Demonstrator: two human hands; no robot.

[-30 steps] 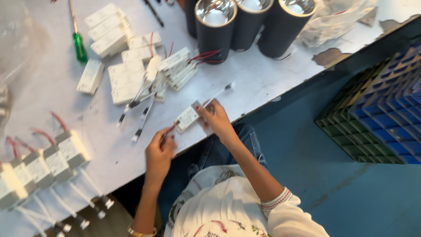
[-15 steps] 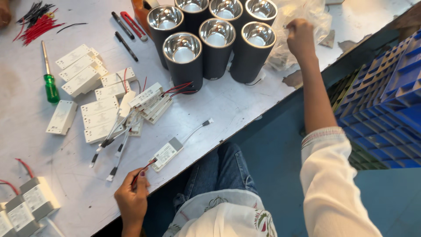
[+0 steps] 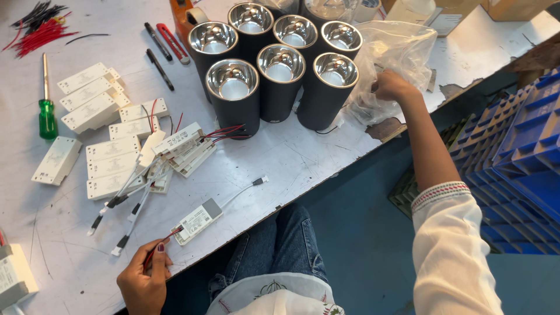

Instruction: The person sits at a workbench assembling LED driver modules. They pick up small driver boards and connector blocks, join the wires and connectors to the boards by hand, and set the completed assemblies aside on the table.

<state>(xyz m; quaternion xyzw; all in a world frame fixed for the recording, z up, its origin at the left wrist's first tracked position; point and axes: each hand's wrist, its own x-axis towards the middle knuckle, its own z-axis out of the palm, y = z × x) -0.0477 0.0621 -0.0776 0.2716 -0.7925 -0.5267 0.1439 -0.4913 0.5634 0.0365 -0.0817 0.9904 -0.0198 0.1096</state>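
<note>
Pinching the red wires [image 3: 165, 240] of a small white box [image 3: 198, 221], the left hand [image 3: 143, 279] sits just below-left of it; the right hand [image 3: 392, 86] grasps a plastic bag [image 3: 396, 52] far up-right of the box.

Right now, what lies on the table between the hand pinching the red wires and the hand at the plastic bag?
In the head view, between left hand and right hand lie the white driver box, its white lead, then black cylinder lamps.
</note>
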